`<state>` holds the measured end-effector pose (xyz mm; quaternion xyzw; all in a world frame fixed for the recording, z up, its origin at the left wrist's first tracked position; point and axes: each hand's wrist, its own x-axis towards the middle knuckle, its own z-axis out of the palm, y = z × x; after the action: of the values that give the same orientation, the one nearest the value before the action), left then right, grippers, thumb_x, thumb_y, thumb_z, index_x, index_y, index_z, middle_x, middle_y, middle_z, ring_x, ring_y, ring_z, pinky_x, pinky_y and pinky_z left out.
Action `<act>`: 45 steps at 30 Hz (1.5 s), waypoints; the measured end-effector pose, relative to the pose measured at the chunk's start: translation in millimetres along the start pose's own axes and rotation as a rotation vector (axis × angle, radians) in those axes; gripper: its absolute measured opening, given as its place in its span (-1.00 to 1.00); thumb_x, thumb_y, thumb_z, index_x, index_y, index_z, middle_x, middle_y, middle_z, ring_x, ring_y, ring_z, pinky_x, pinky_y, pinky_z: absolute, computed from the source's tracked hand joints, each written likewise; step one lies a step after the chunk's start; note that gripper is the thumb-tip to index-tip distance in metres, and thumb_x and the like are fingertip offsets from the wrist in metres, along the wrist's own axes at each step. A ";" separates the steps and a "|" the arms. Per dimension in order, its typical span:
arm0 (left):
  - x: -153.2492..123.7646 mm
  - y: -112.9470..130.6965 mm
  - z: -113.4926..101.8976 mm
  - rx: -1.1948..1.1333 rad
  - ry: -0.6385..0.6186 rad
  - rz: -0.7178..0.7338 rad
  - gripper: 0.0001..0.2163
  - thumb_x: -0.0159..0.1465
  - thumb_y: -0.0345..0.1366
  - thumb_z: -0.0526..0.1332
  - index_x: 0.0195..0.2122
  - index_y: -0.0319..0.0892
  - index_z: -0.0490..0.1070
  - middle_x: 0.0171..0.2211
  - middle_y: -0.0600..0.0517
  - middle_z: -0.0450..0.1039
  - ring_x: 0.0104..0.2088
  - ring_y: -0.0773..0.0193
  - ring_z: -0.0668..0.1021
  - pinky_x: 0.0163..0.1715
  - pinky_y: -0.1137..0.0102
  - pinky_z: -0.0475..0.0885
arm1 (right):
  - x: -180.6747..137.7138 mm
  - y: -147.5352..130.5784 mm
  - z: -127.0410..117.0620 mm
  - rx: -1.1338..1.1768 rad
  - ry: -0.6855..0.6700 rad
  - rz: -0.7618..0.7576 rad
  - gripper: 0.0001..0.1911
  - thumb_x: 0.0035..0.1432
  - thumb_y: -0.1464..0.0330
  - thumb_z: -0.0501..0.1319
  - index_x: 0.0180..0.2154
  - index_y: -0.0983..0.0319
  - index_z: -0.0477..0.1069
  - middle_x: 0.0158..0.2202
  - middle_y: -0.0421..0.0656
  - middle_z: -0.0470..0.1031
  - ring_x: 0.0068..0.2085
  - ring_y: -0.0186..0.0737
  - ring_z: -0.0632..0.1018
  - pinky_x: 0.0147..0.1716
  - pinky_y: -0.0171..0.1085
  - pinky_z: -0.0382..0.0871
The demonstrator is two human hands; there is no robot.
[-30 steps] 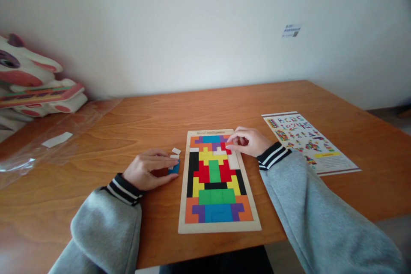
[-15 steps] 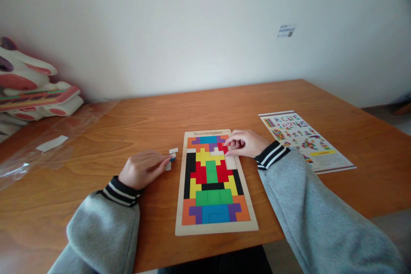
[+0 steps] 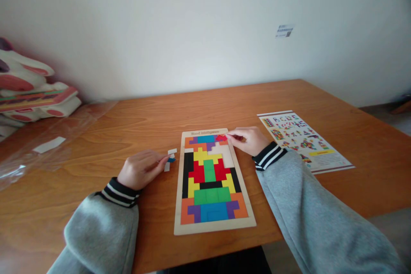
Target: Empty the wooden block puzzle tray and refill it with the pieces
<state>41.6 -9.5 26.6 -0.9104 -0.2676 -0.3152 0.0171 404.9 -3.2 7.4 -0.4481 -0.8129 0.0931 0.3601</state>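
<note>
A wooden puzzle board (image 3: 215, 227) lies flat on the table, filled with bright block-shaped pieces except for a bare pale patch (image 3: 224, 154) at its upper right and a small one at the upper left edge. Over the top right part, my right hand (image 3: 247, 139) pinches a red puzzle piece (image 3: 221, 138). To the left of the board, my left hand (image 3: 143, 168) has thumb and fingers closed at a blue puzzle piece (image 3: 171, 160). Small white-looking pieces (image 3: 172, 151) lie right by those fingertips.
A printed pattern sheet (image 3: 308, 141) lies on the table (image 3: 154, 115) right of the board. Clear plastic wrapping with a white label (image 3: 49, 144) is at the left. Behind it stands a white and pink toy (image 3: 35, 94) against the wall (image 3: 180, 30).
My right hand has moved up the board with the red piece, leaving more of the pale patch bare. My left hand has stayed nearly still at the blue piece.
</note>
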 end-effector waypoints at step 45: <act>-0.6 -0.5 1.9 -0.013 -0.052 -0.103 -0.81 0.38 -0.30 0.16 -0.25 -0.12 0.58 -0.48 0.09 0.57 -0.49 0.37 0.57 -0.42 0.48 0.44 | -2.4 -20.7 12.2 0.026 -0.247 -0.257 -0.77 0.17 0.31 0.26 -0.16 0.20 0.63 -0.34 -0.08 0.45 -0.28 -0.16 0.47 -0.24 -0.14 0.43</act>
<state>42.0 -9.0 24.7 -0.9035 -0.3121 -0.2935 -0.0122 384.0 -15.0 7.1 -0.3208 -0.9003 0.1113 0.2723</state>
